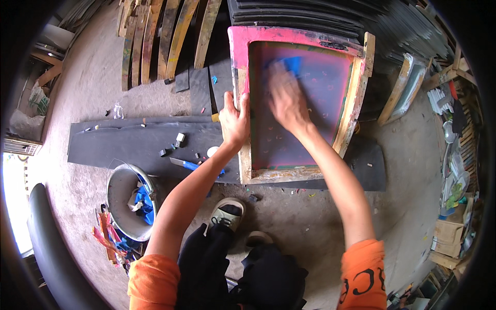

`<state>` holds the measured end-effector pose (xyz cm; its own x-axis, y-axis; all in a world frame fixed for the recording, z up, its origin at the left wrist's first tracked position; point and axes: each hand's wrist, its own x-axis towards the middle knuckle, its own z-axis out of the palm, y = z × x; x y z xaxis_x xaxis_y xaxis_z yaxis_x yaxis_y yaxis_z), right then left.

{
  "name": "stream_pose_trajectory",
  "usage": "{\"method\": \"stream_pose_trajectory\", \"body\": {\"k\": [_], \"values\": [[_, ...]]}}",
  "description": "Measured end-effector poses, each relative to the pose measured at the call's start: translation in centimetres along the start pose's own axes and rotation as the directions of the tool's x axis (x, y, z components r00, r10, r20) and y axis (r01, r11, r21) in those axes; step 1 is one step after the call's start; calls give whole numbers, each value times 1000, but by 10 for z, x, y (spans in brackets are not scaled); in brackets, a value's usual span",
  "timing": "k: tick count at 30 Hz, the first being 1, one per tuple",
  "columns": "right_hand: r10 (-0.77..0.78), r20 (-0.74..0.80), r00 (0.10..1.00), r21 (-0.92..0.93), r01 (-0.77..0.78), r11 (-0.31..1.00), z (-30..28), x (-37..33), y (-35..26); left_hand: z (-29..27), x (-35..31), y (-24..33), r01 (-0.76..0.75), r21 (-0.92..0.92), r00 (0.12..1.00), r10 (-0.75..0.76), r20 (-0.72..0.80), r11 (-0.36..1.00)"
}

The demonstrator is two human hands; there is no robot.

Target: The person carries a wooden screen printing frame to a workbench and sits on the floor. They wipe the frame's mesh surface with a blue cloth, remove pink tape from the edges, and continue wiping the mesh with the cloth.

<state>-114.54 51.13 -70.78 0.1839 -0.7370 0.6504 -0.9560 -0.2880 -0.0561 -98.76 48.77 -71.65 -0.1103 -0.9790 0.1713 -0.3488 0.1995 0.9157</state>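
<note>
A wooden screen-printing frame (347,124), pink along its top and upper left side, leans upright in front of me. My left hand (236,120) grips its left side bar, thumb and fingers around the wood. Against the dark mesh (310,134), stained pink at its borders, my right hand (289,101) presses a blue cloth (293,65) in the upper left part. Motion smears the right fingers slightly, and they cover most of the cloth.
A dark sheet (119,142) on the floor bears a blue-handled knife (184,164) and small scraps. Left of my feet stands a grey bucket (116,194) with blue and white rags. Wooden frames (173,39) and stacked dark sheets (299,15) stand behind; another frame (403,88) leans at right.
</note>
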Motion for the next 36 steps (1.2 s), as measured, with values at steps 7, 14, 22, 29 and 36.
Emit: {"method": "stream_pose_trajectory", "body": {"k": [7,14,22,29,36], "values": [[35,30,999,-116,-31,993,8,5,-7,-2,0,-2,20,28,1000,-20,2,999],[87,-7,996,-56,-87,995,3,-2,-17,-1,-4,2,-9,16,1000,9,-14,1000],[370,-176,912,-348,-409,843,-39,-32,61,-2,-12,9,15,-78,1000,-14,12,997],[392,-154,907,-324,-421,847,-46,-46,53,-8,-23,-1,-54,-83,998,53,-21,995],[161,124,979,-158,-140,977,-10,-62,-16,-4,-23,-16,-51,-3,998,51,-29,999]]}}
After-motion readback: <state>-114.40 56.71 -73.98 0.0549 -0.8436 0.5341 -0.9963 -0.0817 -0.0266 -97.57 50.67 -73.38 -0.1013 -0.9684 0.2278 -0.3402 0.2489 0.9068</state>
